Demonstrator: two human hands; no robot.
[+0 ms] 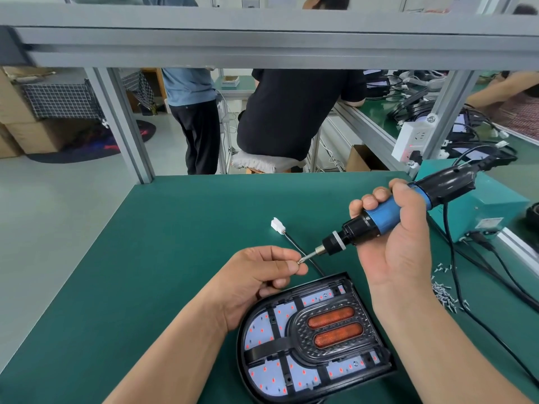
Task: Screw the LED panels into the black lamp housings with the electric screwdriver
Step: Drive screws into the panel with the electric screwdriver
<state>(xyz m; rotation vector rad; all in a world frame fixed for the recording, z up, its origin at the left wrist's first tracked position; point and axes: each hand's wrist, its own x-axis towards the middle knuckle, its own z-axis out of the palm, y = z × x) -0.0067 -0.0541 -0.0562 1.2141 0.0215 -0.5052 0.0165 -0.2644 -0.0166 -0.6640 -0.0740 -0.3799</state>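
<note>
Pinches a hardly visible screw (300,260) in left grip (256,275), clasps screwdriver (379,220) in right grip (399,243), above bottom-cropped lamp housing (241,345).

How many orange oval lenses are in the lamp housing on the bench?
2: both sit in the raised centre of the black lamp housing, the upper lens just above the lower lens. None seem hidden.
</note>
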